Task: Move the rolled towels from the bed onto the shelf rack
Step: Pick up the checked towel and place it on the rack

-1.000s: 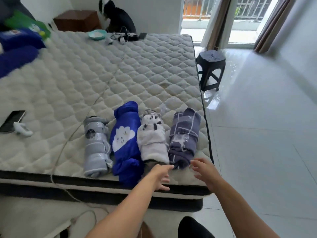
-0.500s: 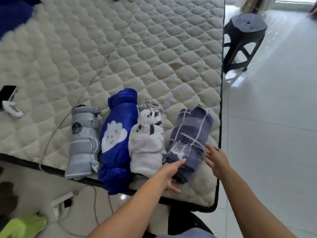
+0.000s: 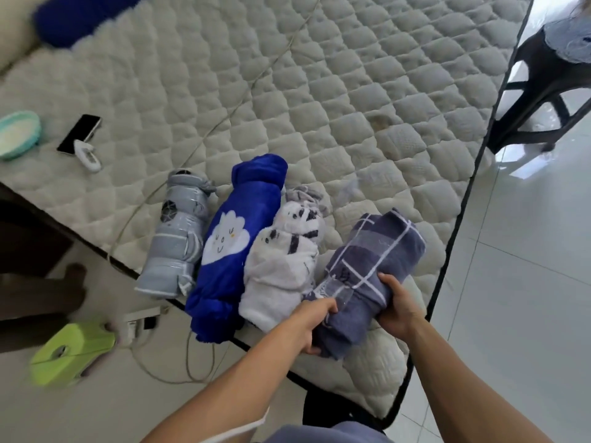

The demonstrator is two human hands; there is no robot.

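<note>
Several rolled towels lie side by side near the front corner of the quilted bed point(image 3: 319, 91). From left to right: a grey striped roll point(image 3: 179, 241), a bright blue roll with a white cloud face point(image 3: 236, 244), a white roll with black marks point(image 3: 284, 260), and a purple checked roll point(image 3: 374, 263). My left hand point(image 3: 311, 324) grips the near left side of the purple checked roll. My right hand point(image 3: 396, 308) clasps its near right side. The shelf rack is out of view.
A black stool point(image 3: 543, 81) stands on the shiny tiled floor right of the bed. A phone point(image 3: 79, 133) and a teal bowl point(image 3: 19, 134) lie on the bed's left. A cable crosses the mattress. A green object point(image 3: 68, 353) and a power strip sit on the floor.
Both hands moved forward from just short of the purple checked roll and closed around its near end. The camera came closer and tilted down.
</note>
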